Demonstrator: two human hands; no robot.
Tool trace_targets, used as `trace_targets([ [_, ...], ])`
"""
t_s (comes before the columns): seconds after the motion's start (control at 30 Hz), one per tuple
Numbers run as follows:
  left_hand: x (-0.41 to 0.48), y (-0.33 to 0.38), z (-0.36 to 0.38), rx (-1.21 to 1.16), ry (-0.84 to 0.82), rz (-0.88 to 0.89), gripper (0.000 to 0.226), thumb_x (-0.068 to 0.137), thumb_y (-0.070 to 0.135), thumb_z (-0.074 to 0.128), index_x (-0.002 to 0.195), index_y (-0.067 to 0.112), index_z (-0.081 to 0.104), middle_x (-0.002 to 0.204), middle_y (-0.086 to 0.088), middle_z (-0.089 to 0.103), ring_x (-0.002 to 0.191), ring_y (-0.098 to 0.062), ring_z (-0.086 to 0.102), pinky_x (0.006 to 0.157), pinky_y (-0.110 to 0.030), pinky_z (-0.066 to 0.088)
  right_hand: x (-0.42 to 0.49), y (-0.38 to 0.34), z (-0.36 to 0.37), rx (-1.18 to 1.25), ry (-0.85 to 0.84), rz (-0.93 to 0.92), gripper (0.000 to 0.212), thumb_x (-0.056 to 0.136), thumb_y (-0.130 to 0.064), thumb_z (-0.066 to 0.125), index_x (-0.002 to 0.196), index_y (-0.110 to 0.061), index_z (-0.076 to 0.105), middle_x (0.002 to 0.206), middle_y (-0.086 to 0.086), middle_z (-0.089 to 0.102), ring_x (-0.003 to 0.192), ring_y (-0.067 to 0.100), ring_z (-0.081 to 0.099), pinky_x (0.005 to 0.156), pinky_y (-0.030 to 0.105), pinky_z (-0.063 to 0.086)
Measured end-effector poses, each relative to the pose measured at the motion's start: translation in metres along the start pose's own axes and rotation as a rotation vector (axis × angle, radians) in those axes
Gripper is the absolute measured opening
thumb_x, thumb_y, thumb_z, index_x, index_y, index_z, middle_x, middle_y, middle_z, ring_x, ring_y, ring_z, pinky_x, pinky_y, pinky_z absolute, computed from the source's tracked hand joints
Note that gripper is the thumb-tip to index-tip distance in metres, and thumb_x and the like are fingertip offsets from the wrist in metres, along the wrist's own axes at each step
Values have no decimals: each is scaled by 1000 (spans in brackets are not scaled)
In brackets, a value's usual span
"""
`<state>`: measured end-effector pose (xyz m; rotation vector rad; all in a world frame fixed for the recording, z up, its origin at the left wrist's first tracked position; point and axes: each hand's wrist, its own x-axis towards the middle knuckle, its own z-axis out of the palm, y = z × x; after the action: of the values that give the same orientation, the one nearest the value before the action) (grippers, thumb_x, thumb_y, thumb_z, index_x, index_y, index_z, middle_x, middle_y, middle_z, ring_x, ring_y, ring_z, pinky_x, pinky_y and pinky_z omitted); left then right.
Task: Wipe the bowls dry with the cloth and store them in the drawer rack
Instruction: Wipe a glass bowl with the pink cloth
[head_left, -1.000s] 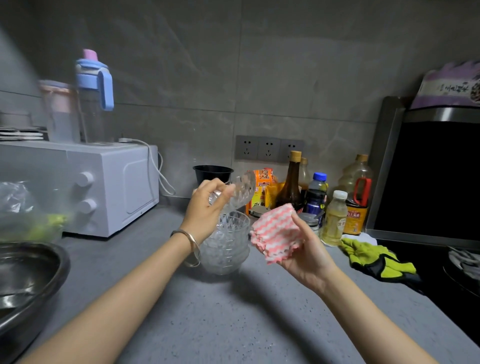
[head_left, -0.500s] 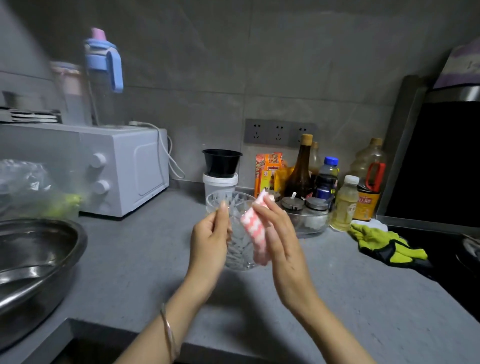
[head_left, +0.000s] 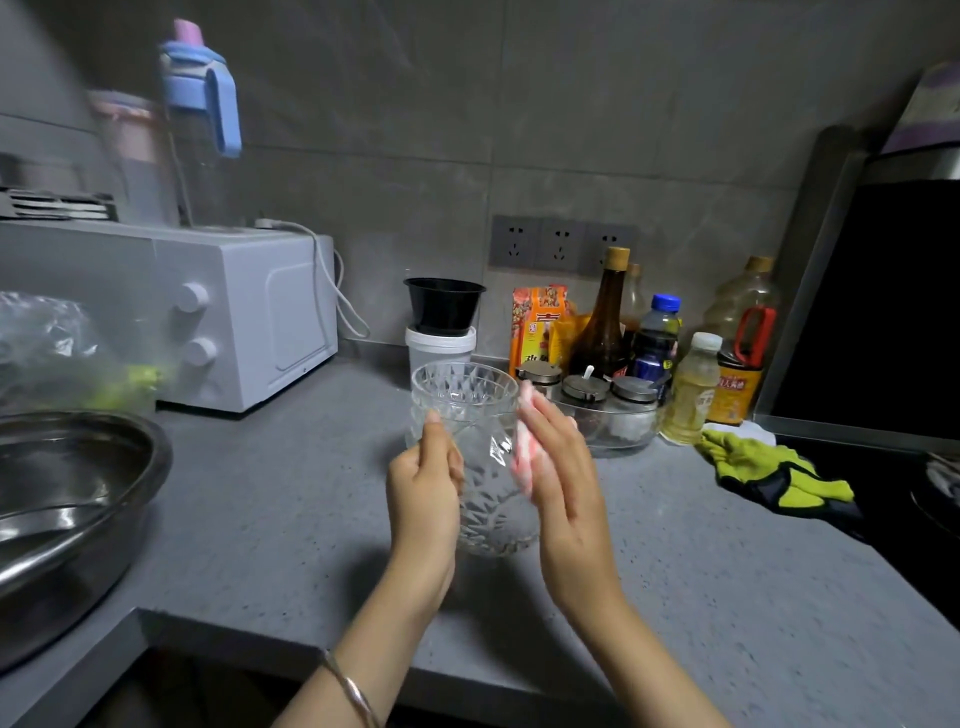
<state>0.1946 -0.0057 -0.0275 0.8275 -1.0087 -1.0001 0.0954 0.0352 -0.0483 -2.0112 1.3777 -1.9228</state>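
Note:
A clear cut-glass bowl (head_left: 491, 499) is held above the grey counter (head_left: 291, 499), in front of the stack of glass bowls (head_left: 464, 387). The two are hard to tell apart through the glass. My left hand (head_left: 423, 499) grips the bowl on its left side, thumb up at the rim. My right hand (head_left: 558, 488) presses the pink-and-white cloth (head_left: 522, 457) flat against the bowl's right side with straight fingers. Most of the cloth is hidden behind that hand. No drawer rack shows.
A steel basin (head_left: 67, 499) sits at the left, with a white microwave (head_left: 244, 312) behind it. Bottles (head_left: 608, 322), lidded condiment jars (head_left: 587, 389) and a black bowl on a white tub (head_left: 441, 322) line the wall. Green gloves (head_left: 769, 467) lie by the black stove (head_left: 883, 312).
My left hand lifted a bowl off the stack and brought it down in front. My right hand closed in and laid the cloth against the bowl. The camera moved back and up.

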Motion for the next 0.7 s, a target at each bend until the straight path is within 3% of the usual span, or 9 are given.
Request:
trace_targets([
  [0.1,8,-2,0,-24,-13,-7,52,100,30,42,51,13,35,36,8,34,36,-3,30,42,-18,27,-19,-4,5,-278,-67,-160,44,101,-41,25,144,-35,34,156,-8,20,145,18,16,119,43,8],
  [0.2,9,-7,-2,34,-123,-52,51,100,32,41,54,11,49,46,4,51,44,-8,48,51,-22,38,-4,-7,2,-460,-53,-309,42,101,-40,29,134,-28,51,148,-4,40,140,15,30,118,43,6],
  [0.3,2,-6,-4,68,-162,-15,53,99,33,43,48,17,43,42,7,41,41,-5,37,47,-20,32,16,-11,-5,-239,-46,-98,36,95,-39,39,121,-29,62,123,-11,61,117,5,53,103,38,38],
  [0.37,3,-7,-8,58,-126,-34,55,98,35,46,47,15,38,41,6,36,41,-6,34,45,-19,32,21,-9,-7,15,-54,82,35,92,-44,41,112,-29,65,106,-11,66,101,5,60,86,28,48],
  [0.43,6,-12,-14,4,-150,-95,51,90,52,51,64,7,54,60,-8,51,59,-17,49,63,-30,47,22,-5,-11,241,-57,241,34,88,-47,46,99,-24,68,94,-1,70,88,8,65,77,25,51],
  [0.5,6,-15,-19,-35,-168,-175,56,77,66,54,82,11,62,79,-12,60,74,-25,56,77,-47,52,25,-2,-16,380,-62,410,37,86,-47,51,89,-15,70,90,14,71,77,21,65,71,33,52],
  [0.57,7,-16,-21,-74,-178,-222,54,89,54,52,78,3,64,75,-10,70,73,-23,67,71,-34,56,28,-3,-20,385,-81,489,55,85,-48,52,86,6,64,78,32,64,66,28,59,65,34,48],
  [0.6,8,-13,-21,-66,-198,-221,48,95,45,48,76,4,67,73,-7,73,71,-18,70,66,-27,56,29,-5,-21,369,-88,493,64,86,-50,53,88,14,58,70,32,60,62,26,55,61,31,46],
  [0.7,14,-4,-24,103,-283,-122,53,98,38,41,79,-2,69,74,-13,72,70,-15,67,70,-25,52,33,-11,-25,317,-100,448,70,91,-51,50,75,17,53,61,30,54,52,25,51,58,29,42],
])
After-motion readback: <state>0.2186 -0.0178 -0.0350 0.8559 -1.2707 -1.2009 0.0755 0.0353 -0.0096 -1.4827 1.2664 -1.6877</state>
